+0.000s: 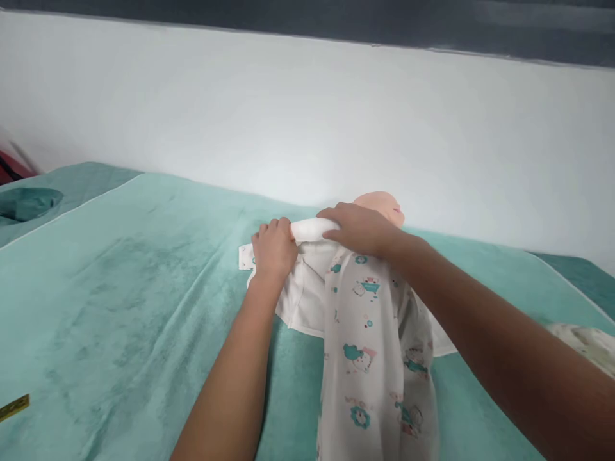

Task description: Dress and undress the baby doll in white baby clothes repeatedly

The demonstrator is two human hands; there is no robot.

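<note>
A doll lies at the back of the green cloth, its pinkish head (383, 203) partly behind my right hand. White baby clothing (358, 333) with teal and pink cartoon prints hangs from it toward me, its plain inner side showing on the left. Between my hands stretches a white sleeve (314, 229), sticking out to the left. My left hand (275, 253) is closed around the sleeve's outer end, and its fingers hide what lies inside. Near the shoulder, my right hand (360, 229) curls over the sleeve, thumb below and fingers above.
Soft green cloth (144, 288) covers the surface up to the white wall (288, 115). Pale fabric (583, 342) lies at the right edge. A yellow-and-black strip (14, 407) is at the lower left. A dark hollow (29, 203) shows at the far left.
</note>
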